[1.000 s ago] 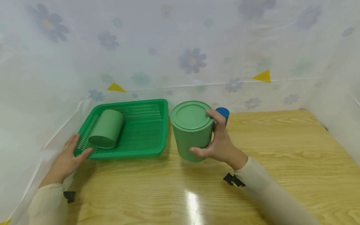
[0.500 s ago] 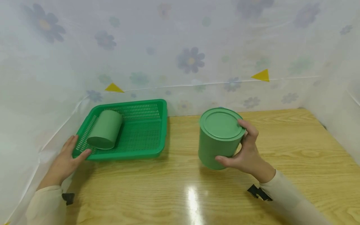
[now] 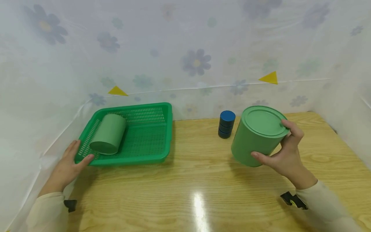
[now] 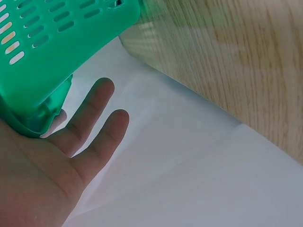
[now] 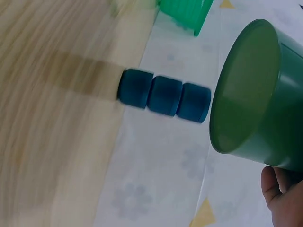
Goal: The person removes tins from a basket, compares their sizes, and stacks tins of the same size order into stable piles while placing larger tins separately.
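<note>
My right hand [image 3: 290, 159] grips a green canister [image 3: 255, 146] by its right side, held tilted above the table. Its ridged round end faces up; in the right wrist view its lower end looks hollow. Left of the canister, a stack of three dark blue cylinders [image 3: 225, 125] stands on the table, uncovered. My left hand [image 3: 65, 169] rests at the near left corner of a green plastic basket [image 3: 133, 158]. Its thumb lies on the front rim; in the left wrist view two fingers [image 4: 90, 106] are straight. A second green canister [image 3: 110, 132] lies on its side in the basket.
The wood-grain table [image 3: 162, 196] has a back edge along a white flowered sheet [image 3: 162, 45], which also hangs at both sides. Yellow triangles [image 3: 270, 78] mark the sheet. The basket stands on the left part of the table, near the sheet.
My right hand has moved to the right with the canister, from beside the basket past the blue stack, which shows fully now. My left hand and the basket have hardly moved.
</note>
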The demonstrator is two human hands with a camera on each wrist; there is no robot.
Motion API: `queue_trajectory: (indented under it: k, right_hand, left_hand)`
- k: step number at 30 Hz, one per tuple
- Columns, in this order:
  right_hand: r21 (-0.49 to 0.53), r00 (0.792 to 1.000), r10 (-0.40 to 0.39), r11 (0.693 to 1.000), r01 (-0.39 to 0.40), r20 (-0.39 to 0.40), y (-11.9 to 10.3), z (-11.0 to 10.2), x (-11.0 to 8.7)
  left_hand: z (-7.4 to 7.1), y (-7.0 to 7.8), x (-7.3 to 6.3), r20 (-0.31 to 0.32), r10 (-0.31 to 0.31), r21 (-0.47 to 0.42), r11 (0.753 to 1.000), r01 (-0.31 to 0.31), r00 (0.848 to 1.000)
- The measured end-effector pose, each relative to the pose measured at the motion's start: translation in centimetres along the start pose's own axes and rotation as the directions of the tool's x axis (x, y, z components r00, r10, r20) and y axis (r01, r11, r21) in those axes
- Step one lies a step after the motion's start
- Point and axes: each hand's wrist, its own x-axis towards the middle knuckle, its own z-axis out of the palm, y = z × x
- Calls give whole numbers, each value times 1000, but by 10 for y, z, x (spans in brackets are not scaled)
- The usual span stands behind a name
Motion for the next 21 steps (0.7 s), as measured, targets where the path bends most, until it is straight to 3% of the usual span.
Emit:
queue_trajectory:
  k: [6,11,14,17,21]
  right_hand:
    - [-23,996,94,995,-94,-12,18,-27,-4]
    - [-57,973,230,972,-230,-8,33,-46,-7]
    - [-123,931,364,923,-363,-18,39,-54,-8]
    - [-214,863,505,841,-497,-20,43,-60,-9]
    - [-288,782,623,752,-593,17,51,-67,-11]
  left_hand:
    - [0,1,0,2,3,-3,1000,-3,1000]
    - [-1,2,-1,8,0,-1,1000,0,1000]
    - [0,2,0,7,0,2,1000,0,1000]
    - [0,1,0,3,0,6,1000,0,1000]
    - [0,0,1,3,0,11,1000,0,1000]
